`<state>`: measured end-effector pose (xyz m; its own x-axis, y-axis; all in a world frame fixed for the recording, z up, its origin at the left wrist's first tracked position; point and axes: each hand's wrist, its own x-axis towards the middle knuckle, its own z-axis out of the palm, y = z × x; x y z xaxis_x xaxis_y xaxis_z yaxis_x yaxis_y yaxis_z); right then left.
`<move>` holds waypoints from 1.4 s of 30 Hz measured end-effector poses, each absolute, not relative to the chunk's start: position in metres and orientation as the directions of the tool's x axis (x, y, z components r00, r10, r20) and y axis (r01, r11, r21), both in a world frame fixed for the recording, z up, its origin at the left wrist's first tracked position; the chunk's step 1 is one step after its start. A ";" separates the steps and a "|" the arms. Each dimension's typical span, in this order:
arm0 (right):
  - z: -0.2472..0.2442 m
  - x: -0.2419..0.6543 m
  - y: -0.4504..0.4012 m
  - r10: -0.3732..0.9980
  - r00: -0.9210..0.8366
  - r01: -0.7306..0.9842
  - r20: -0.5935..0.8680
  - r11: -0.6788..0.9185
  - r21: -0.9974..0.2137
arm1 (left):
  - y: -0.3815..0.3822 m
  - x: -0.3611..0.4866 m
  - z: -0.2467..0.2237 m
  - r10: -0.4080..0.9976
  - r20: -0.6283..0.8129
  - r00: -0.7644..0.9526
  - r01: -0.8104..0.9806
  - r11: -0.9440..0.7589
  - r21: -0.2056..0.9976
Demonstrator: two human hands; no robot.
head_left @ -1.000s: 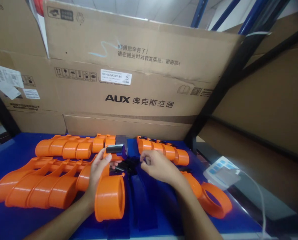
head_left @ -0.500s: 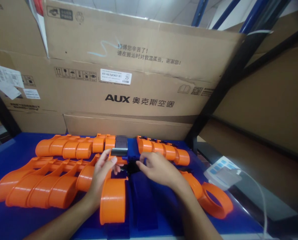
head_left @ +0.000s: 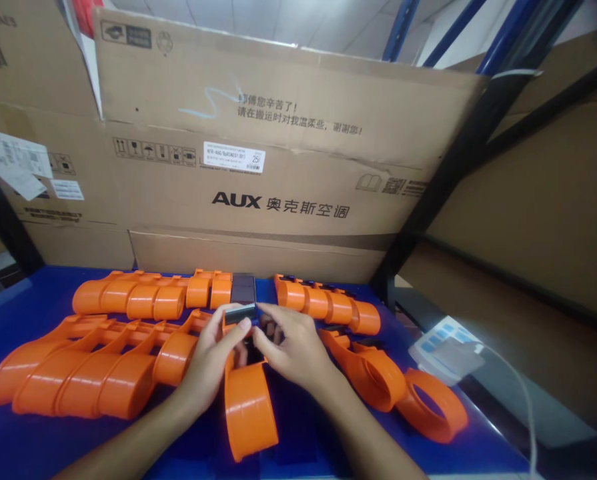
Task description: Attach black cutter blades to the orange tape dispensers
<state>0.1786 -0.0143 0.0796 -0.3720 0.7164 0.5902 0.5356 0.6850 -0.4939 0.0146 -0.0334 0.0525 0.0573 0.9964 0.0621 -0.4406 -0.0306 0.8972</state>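
The cardboard [head_left: 298,230] stood upright behind the table [head_left: 18,300], probably as a screen or backstop. On the blue top, orange dispensers lay in a front-left row [head_left: 78,373], a back-left row [head_left: 138,297] and a back-right row [head_left: 328,307], likely ranked to keep the middle free for handwork. Two loops [head_left: 431,400] lay nearer the right edge. The dispenser [head_left: 251,407] being handled was between both hands at the middle, its ring hanging below them. The left hand [head_left: 213,353] was closed round its head, thumb on the near face, presumably to steady it. The right hand [head_left: 295,347] met the head's right side with bent fingers; whether they pinched a small part, I could not tell. The toothed blade [head_left: 239,313] faced up, clear of the left thumb.

Half a second earlier the right hand was apart from the head, and the ring hung straighter; now it slanted.
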 end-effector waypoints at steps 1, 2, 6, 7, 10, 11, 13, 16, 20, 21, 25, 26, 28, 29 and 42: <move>0.078 0.178 -0.015 0.710 -0.379 0.535 0.593 0.691 -0.486 | -0.033 0.014 0.052 0.996 0.067 0.057 -0.422 -0.036 0.906; 0.078 0.177 -0.016 0.708 -0.389 0.538 0.590 0.694 -0.479 | -0.033 0.014 0.052 0.996 0.072 0.057 -0.407 -0.043 0.912; 0.083 0.178 -0.017 0.722 -0.440 0.557 0.533 0.686 -0.469 | -0.033 0.013 0.056 0.994 0.093 0.057 -0.386 -0.064 0.920; 0.084 0.178 -0.017 0.726 -0.455 0.556 0.517 0.684 -0.471 | -0.033 0.012 0.057 0.994 0.093 0.059 -0.386 -0.064 0.921; 0.087 0.180 -0.015 0.725 -0.486 0.546 0.489 0.688 -0.478 | -0.033 0.011 0.059 0.994 0.089 0.065 -0.389 -0.057 0.919; 0.087 0.180 -0.014 0.723 -0.494 0.541 0.484 0.691 -0.479 | -0.033 0.010 0.059 0.994 0.088 0.067 -0.390 -0.055 0.919; 0.087 0.181 -0.013 0.720 -0.504 0.535 0.477 0.694 -0.482 | -0.033 0.010 0.059 0.993 0.092 0.071 -0.392 -0.057 0.918; 0.087 0.183 -0.012 0.715 -0.517 0.526 0.471 0.699 -0.485 | -0.033 0.010 0.058 0.992 0.101 0.076 -0.405 -0.062 0.912; 0.087 0.186 -0.011 0.671 -0.525 0.512 0.524 0.740 -0.436 | -0.032 0.010 0.059 0.993 0.101 0.057 -0.435 -0.066 0.898; 0.087 0.187 -0.010 0.650 -0.538 0.508 0.537 0.758 -0.409 | -0.032 0.010 0.060 0.994 0.095 0.048 -0.442 -0.064 0.895; 0.082 0.189 -0.008 0.565 -0.598 0.487 0.568 0.819 -0.302 | -0.032 0.010 0.063 0.998 0.062 0.021 -0.465 -0.045 0.884; 0.080 0.188 -0.008 0.555 -0.600 0.494 0.576 0.823 -0.280 | -0.032 0.011 0.063 0.998 0.058 0.017 -0.469 -0.043 0.882; 0.075 0.185 -0.008 0.548 -0.594 0.523 0.589 0.819 -0.234 | -0.032 0.011 0.064 0.998 0.059 0.009 -0.469 -0.048 0.882; 0.072 0.183 -0.008 0.547 -0.588 0.543 0.596 0.813 -0.210 | -0.032 0.011 0.063 0.998 0.062 0.006 -0.466 -0.052 0.883; 0.066 0.177 -0.011 0.541 -0.577 0.612 0.612 0.783 -0.114 | -0.028 0.008 0.059 0.998 0.056 0.034 -0.461 -0.034 0.887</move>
